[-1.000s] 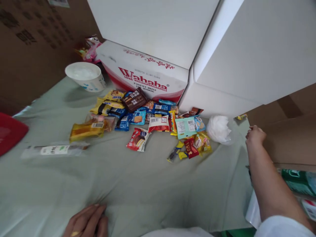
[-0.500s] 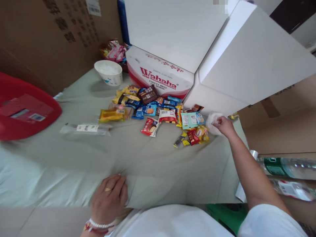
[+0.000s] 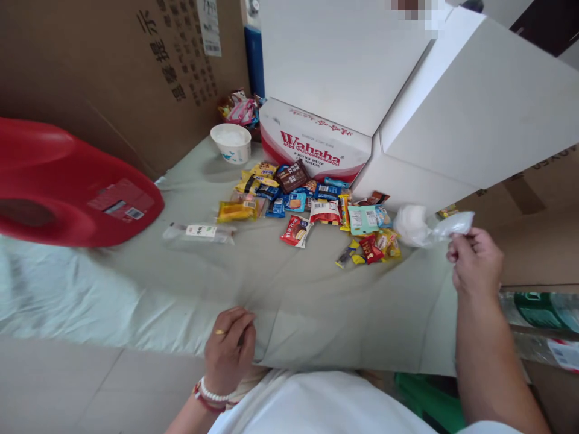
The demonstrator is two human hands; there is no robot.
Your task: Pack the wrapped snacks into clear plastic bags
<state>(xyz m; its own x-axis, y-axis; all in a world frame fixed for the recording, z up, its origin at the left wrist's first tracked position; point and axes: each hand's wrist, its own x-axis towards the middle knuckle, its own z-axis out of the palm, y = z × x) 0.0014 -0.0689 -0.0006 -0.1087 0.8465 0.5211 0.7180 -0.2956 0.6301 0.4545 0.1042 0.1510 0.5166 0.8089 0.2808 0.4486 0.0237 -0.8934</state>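
Observation:
My right hand (image 3: 474,262) pinches the end of a thin white plastic bag (image 3: 453,225) at the right side of the table. The bag's other end runs into a crumpled white bundle (image 3: 412,225) lying on the cloth; whether both are one piece I cannot tell. Left of the bundle lies a spread of small wrapped snacks, among them a mint-green packet (image 3: 363,220), a red candy (image 3: 371,249) and a red-and-white pie packet (image 3: 296,231). My left hand (image 3: 230,343), fingers loosely curled with nothing visible in them, rests by the table's near edge.
A Wahaba-style white-and-red carton (image 3: 314,144) and tall white boxes (image 3: 434,108) stand behind the snacks. A paper bowl (image 3: 231,144) sits at the back left. Further left are a clear packaged item (image 3: 199,232) and a large red jug (image 3: 81,187). Plastic bottles (image 3: 543,310) lie at right.
My right hand has drawn the bag's end out to the right, away from the bundle. My left hand stays by the near edge. The view has shifted left.

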